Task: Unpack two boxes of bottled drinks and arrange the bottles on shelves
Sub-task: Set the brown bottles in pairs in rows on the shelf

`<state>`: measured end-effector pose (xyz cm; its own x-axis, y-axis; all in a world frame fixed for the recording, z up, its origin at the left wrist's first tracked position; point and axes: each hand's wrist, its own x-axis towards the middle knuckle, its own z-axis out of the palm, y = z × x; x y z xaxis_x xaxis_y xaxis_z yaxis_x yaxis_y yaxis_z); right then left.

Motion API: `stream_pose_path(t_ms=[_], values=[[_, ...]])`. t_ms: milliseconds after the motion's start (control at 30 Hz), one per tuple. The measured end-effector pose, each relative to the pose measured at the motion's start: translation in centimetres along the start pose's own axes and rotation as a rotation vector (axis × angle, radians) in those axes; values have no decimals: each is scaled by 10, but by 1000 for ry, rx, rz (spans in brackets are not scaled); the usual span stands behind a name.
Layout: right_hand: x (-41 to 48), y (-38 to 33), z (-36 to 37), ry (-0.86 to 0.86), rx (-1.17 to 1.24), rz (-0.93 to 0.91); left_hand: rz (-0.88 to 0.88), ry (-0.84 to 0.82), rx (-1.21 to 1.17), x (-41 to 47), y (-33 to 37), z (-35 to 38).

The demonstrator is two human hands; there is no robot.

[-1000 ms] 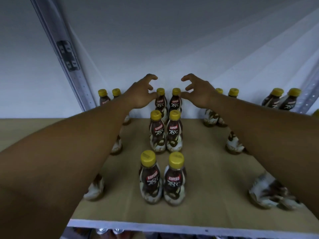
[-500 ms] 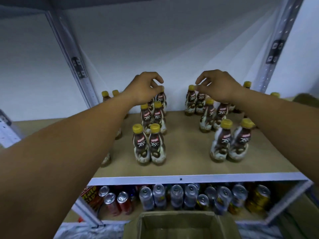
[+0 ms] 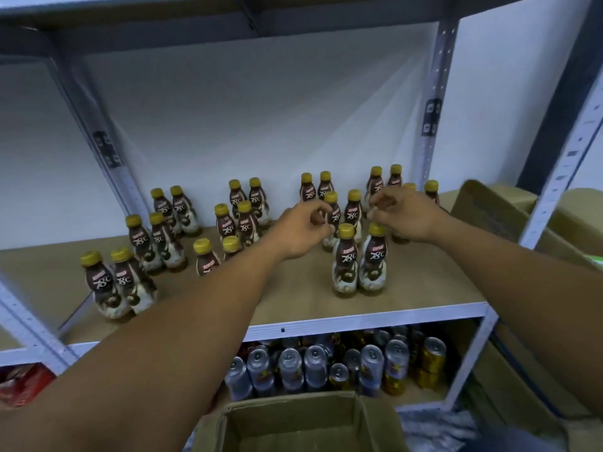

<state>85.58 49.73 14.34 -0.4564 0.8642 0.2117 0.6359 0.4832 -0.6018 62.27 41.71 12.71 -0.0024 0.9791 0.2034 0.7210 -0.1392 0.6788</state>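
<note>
Wooden shelf (image 3: pixel 293 288): bottles (image 3: pixel 345 261) upright, caps up; left hand (image 3: pixel 301 231), right hand (image 3: pixel 404 216) grips curled, empty.

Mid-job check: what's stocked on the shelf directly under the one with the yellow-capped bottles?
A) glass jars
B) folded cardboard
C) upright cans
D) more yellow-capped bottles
C: cans with silver and gold tops stand packed together beneath the bottle shelf.

Bottles (image 3: pixel 345 262): wearing yellow caps, dark brown wrap swirling into cream, red name band, white numerals. Shelf board (image 3: pixel 293 288): showing tan. Shelf frame (image 3: pixel 359 322): showing pale grey-white. Cans (image 3: pixel 313 363): showing silver tops; right cans (image 3: pixel 432 357) gleaming gold. Near cardboard box (image 3: pixel 293 415): showing brown. Left pack (image 3: pixel 23 383): showing red.
</note>
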Motion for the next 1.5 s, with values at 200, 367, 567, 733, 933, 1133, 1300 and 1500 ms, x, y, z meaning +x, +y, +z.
stream_pose_path(t_ms=[200, 367, 567, 733, 933, 1133, 1300, 1500], values=[[-14, 35, 24, -129, 96, 7, -24, -32, -82, -3, -3, 42], [-18, 50, 34, -97, 221, -45, -17, 34, -151, -3, -12, 62], [-21, 55, 44, -40, 249, -63, -33, 98, -196, -6, -13, 73], [-21, 60, 49, -15, 284, -53, -32, 98, -200, -7, -15, 75], [-22, 56, 54, 4, 287, -62, -34, 99, -173, -10, -19, 72], [-20, 49, 64, -1, 320, -68, -56, 110, -146, -17, -24, 63], [-20, 43, 71, -1, 328, -73, -63, 121, -137, -24, -29, 57], [-23, 34, 75, -3, 316, -76, -77, 133, -140, -28, -33, 53]])
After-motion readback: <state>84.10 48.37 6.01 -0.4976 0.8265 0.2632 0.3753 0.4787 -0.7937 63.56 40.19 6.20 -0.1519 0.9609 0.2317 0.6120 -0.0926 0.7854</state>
